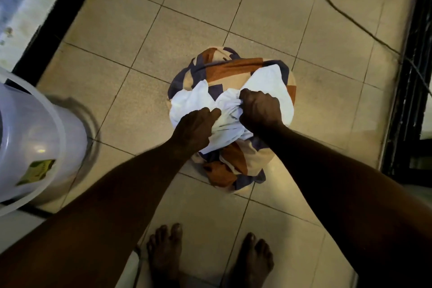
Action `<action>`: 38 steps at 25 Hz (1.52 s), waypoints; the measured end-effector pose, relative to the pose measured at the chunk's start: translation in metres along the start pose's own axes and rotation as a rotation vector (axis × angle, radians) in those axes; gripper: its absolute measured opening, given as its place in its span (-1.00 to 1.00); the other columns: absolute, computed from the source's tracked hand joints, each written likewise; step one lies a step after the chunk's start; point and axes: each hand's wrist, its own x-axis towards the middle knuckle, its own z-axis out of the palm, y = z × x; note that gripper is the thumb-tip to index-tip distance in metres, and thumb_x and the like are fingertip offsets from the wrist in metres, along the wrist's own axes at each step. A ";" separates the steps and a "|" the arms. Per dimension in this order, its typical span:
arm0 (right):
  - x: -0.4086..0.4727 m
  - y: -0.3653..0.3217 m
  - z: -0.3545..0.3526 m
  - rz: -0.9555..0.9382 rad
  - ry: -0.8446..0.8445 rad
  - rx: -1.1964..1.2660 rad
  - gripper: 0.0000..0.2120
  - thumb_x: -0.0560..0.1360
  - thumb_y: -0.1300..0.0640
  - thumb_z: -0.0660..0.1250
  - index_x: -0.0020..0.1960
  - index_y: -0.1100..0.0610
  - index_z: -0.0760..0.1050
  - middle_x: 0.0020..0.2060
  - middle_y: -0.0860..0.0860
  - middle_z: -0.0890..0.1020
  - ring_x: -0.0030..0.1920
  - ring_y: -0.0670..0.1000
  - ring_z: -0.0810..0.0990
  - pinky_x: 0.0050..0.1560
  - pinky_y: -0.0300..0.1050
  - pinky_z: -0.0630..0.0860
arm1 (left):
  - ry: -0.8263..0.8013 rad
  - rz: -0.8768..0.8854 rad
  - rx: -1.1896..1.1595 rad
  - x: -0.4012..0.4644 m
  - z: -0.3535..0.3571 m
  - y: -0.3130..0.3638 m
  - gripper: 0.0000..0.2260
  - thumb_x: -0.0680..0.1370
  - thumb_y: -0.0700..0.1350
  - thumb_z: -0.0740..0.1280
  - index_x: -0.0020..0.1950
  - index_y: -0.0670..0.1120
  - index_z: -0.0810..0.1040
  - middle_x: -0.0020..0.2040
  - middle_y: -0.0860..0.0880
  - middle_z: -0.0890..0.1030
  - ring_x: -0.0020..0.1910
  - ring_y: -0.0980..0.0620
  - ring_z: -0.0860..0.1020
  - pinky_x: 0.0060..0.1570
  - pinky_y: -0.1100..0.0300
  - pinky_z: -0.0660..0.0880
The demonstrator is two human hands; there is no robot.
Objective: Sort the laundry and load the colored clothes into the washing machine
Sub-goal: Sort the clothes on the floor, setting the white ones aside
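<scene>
Here, white cloth (268,82) in both hands.

We can't read any text here. The only thing close to a label is a yellow-green sticker (37,170) on the side of the white bucket (35,138) at the left, and it's too blurred for us to make out any letters, brand or numbers on it. The patterned cloth (229,70) on the floor only has colour blocks, no print we can read.
</scene>
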 end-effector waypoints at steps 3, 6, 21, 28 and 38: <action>-0.007 0.007 -0.046 0.088 -0.053 0.390 -0.75 0.59 0.08 0.31 0.15 0.23 0.57 0.00 0.21 0.68 0.02 0.26 0.62 0.05 0.06 0.50 | 0.343 0.025 -0.190 -0.013 -0.026 -0.002 -0.82 0.47 -0.24 0.35 0.05 -0.21 0.61 -0.05 -0.21 0.59 -0.08 -0.26 0.58 -0.14 -0.05 0.48; -0.013 0.017 -0.128 0.120 -0.182 1.010 -0.87 0.60 0.22 0.36 -0.07 0.26 0.61 -0.09 0.20 0.69 -0.10 0.19 0.62 0.04 0.06 0.54 | 0.540 -0.109 -0.340 -0.022 -0.057 -0.011 -0.71 0.52 0.03 0.27 -0.04 -0.20 0.58 -0.01 -0.26 0.55 0.00 -0.27 0.53 -0.07 -0.09 0.48; -0.078 0.085 -0.150 0.261 -0.450 2.232 -0.24 0.48 -0.10 0.41 0.60 0.08 0.25 0.53 0.16 0.40 0.50 0.23 0.40 0.47 0.31 0.34 | -0.050 -0.254 -1.993 -0.032 -0.206 0.071 -0.37 0.67 0.27 -0.05 0.41 -0.14 0.51 0.17 -0.11 0.71 0.14 -0.05 0.69 0.12 0.06 0.65; -0.100 0.044 -0.129 0.518 -0.198 2.203 -0.22 0.33 0.16 0.52 0.50 0.30 0.38 0.26 0.23 0.62 0.23 0.24 0.61 0.26 0.09 0.57 | -0.017 -0.218 -1.813 -0.037 -0.189 0.110 -0.65 0.69 -0.18 0.16 0.47 -0.22 0.42 0.23 -0.19 0.62 0.13 -0.08 0.65 0.06 0.01 0.65; -0.167 0.169 -0.122 0.687 0.411 2.376 -0.61 0.67 0.19 0.05 0.44 0.20 0.44 0.24 0.15 0.61 0.24 0.19 0.58 0.29 0.13 0.53 | -0.207 -0.382 -1.355 -0.039 -0.069 0.119 -0.79 0.63 -0.28 0.29 0.18 -0.03 0.56 0.02 -0.08 0.69 -0.25 0.17 0.71 -0.34 0.27 0.62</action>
